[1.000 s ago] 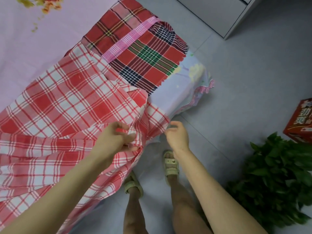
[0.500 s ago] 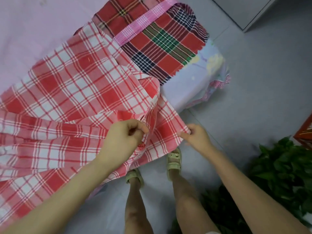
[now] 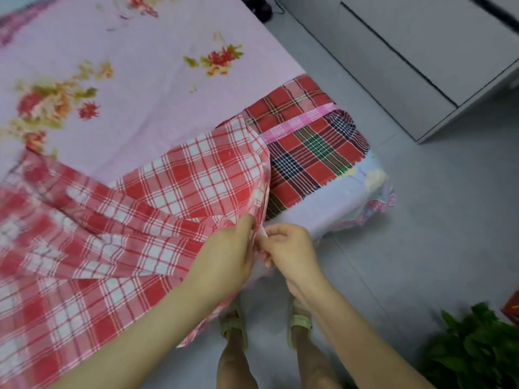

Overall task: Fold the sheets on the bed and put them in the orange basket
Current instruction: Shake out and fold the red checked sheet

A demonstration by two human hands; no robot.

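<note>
A red-and-white checked sheet lies rumpled across the near edge of the bed, which has a pink flowered cover. My left hand pinches the sheet's edge at the bed's side. My right hand is right beside it, fingers closed on the same edge, so both hands meet at one spot. A darker red, green and navy plaid sheet lies flat on the bed's corner beyond them. No orange basket is in view.
A grey cabinet stands on the floor at the upper right. A leafy green plant sits at the lower right, with a red box corner at the frame edge. My sandalled feet stand on the grey floor by the bed.
My right hand moved left with the sheet's corner and met my left hand. The view tilted up, showing more of the bed.
</note>
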